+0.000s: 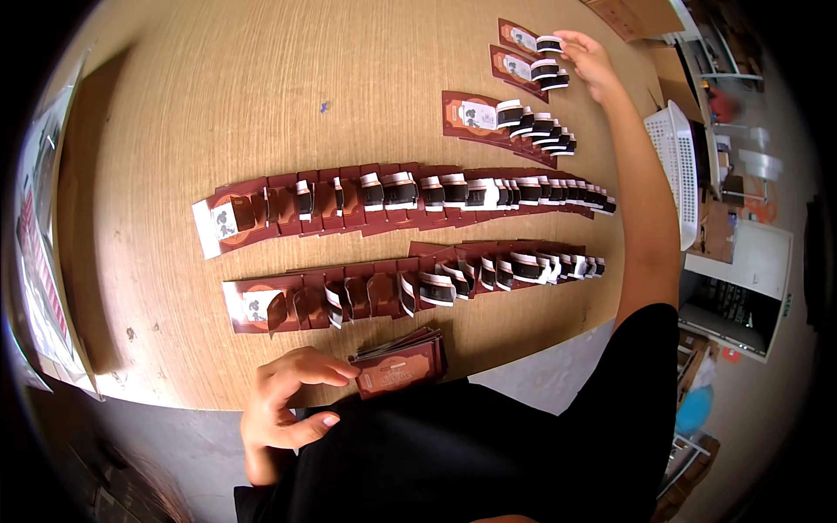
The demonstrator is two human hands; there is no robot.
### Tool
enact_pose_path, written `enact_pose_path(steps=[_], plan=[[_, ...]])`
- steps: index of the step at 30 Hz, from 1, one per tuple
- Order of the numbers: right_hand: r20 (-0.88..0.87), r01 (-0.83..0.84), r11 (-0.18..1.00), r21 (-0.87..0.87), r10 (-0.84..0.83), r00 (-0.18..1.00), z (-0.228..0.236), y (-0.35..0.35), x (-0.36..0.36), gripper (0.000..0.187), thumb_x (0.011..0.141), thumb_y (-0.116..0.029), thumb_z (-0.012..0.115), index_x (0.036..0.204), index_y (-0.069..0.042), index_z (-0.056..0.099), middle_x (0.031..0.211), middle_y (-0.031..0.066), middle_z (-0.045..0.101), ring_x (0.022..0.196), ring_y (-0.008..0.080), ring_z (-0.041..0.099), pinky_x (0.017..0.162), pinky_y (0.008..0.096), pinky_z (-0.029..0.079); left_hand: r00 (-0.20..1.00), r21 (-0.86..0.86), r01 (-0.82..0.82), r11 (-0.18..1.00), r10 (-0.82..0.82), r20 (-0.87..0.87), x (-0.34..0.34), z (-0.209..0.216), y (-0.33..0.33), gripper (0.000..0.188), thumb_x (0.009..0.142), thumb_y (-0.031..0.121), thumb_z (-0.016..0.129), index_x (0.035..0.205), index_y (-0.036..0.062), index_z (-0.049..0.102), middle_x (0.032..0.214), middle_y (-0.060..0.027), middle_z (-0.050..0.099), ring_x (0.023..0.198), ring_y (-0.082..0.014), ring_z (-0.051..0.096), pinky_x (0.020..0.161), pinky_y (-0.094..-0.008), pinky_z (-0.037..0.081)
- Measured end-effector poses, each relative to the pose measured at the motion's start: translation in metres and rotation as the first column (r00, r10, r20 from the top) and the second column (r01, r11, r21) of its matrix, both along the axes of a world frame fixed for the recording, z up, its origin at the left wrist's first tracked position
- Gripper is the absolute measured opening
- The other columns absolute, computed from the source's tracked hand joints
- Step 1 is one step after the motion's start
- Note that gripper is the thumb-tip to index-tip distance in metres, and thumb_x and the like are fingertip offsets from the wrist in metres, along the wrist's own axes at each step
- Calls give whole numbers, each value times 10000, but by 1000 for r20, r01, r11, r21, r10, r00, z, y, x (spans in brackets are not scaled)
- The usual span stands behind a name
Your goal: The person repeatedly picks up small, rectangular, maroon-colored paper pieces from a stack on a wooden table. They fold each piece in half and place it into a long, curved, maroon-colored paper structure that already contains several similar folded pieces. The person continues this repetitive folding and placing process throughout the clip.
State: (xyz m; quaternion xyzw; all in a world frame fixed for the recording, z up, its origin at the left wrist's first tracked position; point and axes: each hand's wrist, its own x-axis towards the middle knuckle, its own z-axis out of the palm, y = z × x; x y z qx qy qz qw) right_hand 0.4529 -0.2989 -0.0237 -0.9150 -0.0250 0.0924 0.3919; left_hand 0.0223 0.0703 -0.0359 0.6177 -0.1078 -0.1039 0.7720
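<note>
At the far right of the table my right hand (588, 65) is closed, thumb and fingertips on a small black tab with white edges (549, 44). That tab lies at the right end of a dark red card (518, 37) with a pale printed panel. My left hand (292, 405) hovers at the near table edge, its fingers and thumb apart and holding nothing. Its index fingertip is at the left edge of a stack of dark red cards (401, 368); whether it touches them I cannot tell.
Two long rows of overlapping red cards, a farther row (288, 207) and a nearer row (301, 301), cross the table, many with black-and-white tabs. Shorter card groups (471, 113) lie beyond. A white perforated basket (676, 166) stands beside my right arm. Plastic-wrapped material (48, 227) is at left.
</note>
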Motion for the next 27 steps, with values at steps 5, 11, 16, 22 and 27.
enact_pose_path(steps=[5,11,16,22,27], plan=[[104,1,1000,9,-2,995,-2,-1,4,266,852,-129,517,1112,-109,571,1006,15,600,889,65,505,691,210,358,1000,39,-14,999,14,7,-5,3,-3,313,626,80,657,913,-17,580,936,-172,622,830,-282,603,742,-352,473],[407,59,995,78,-86,909,21,1,-29,272,833,-56,520,1103,-52,552,1056,64,585,969,118,533,834,230,402,986,382,-116,917,61,152,-13,11,-12,383,609,138,714,939,-1,579,967,-140,605,857,-292,565,749,-375,456],[546,-98,976,196,-25,838,53,30,-130,246,815,-22,528,1057,-49,564,1065,57,589,959,122,538,821,249,408,959,815,-253,521,27,281,-22,17,-37,682,532,313,782,1102,31,536,1109,-98,511,974,-291,465,803,-401,409],[753,-173,957,-233,290,591,85,31,-251,245,778,26,555,1019,-16,561,1090,78,556,1026,144,503,830,264,403,947,843,-249,477,-62,315,-27,9,-46,761,485,317,771,1144,37,516,1113,-88,504,1005,-296,455,850,-415,354],[782,-168,977,-128,204,588,93,12,-302,285,761,87,518,1038,26,539,1142,160,506,1051,207,497,851,292,406,932,831,-274,484,-81,354,-28,6,-46,739,498,343,757,1120,21,520,1059,-116,533,964,-331,482,838,-434,378]])
